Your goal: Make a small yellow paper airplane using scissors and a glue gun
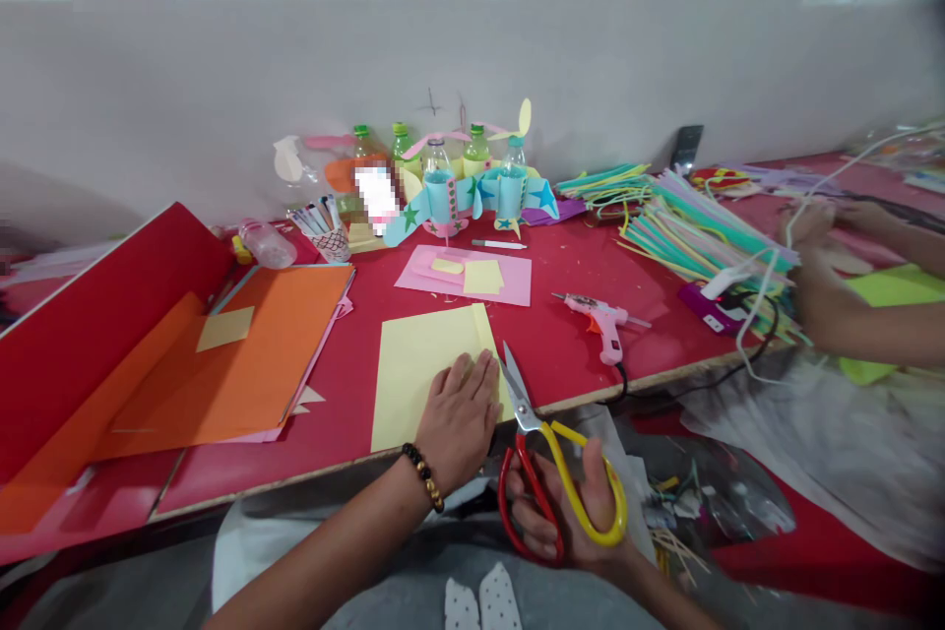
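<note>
My left hand (459, 413) lies flat on a pale yellow paper sheet (409, 364) at the table's front edge, its fingers stretched toward a narrow folded strip along the sheet's right side. In my right hand (576, 502) is a pair of scissors (526, 413) with one red and one yellow handle, my fingers through the loops. The blades are slightly parted and point up beside the sheet's right edge. Behind the sheet, a pink paper (509, 278) carries small yellow and pink cut pieces. A pink glue gun (605, 320) rests to the right.
Orange paper sheets (243, 354) are stacked at left near a red board (110, 325). Decorated bottles (441, 197) stand at the back by a pen cup (329, 241). Coloured strips (686, 217) and a purple power strip (713, 308) lie right, near another person's arm (849, 315).
</note>
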The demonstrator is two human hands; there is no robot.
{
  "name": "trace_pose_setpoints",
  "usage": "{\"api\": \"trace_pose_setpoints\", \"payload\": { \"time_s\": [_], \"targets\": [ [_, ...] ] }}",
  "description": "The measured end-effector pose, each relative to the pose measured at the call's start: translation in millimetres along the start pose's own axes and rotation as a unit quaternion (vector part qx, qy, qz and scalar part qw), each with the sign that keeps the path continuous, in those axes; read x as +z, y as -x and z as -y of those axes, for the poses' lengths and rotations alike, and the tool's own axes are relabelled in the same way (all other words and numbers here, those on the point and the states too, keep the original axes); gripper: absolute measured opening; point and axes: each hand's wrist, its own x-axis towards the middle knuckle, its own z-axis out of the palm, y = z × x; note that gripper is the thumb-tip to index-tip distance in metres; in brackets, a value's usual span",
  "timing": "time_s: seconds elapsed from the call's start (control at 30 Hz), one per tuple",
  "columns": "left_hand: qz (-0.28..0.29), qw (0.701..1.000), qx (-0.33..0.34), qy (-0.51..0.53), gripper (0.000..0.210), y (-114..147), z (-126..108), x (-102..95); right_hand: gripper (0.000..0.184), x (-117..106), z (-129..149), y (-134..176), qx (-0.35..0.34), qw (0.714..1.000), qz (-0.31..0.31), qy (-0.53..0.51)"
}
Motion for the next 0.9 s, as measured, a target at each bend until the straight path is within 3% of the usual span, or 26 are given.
{"api": "trace_pose_setpoints", "payload": {
  "time_s": [0.07, 0.2, 0.47, 0.63, 0.73, 0.9],
  "targets": [
    [-0.004, 1.000, 0.003, -0.002, 0.049, 1, 0, -1.2, 0.082, 2, 1, -2, -0.002, 1.000, -0.007, -0.001],
    [-0.005, 1.000, 0.014, 0.006, 0.050, 3, 1, -2.6, 0.086, 2, 0, -3, 0.002, 0.999, 0.039, 0.021],
    [0.005, 0.999, 0.026, 0.024, 0.050, 10, 2, -6.9, 0.081, 3, -2, -7, -0.027, 0.999, -0.019, -0.001],
    [0.017, 0.999, 0.022, 0.042, 0.047, 4, 10, -16.7, 0.090, -1, -5, -4, -0.010, 0.998, 0.055, 0.040],
    [0.003, 1.000, 0.011, 0.028, 0.048, -13, 19, -11.7, 0.098, -5, -8, -2, -0.007, 0.997, 0.064, 0.048],
    [0.004, 1.000, 0.027, 0.012, 0.049, -27, 25, 6.0, 0.102, -12, -13, 6, -0.005, 0.999, 0.022, 0.046]
  ]
}}
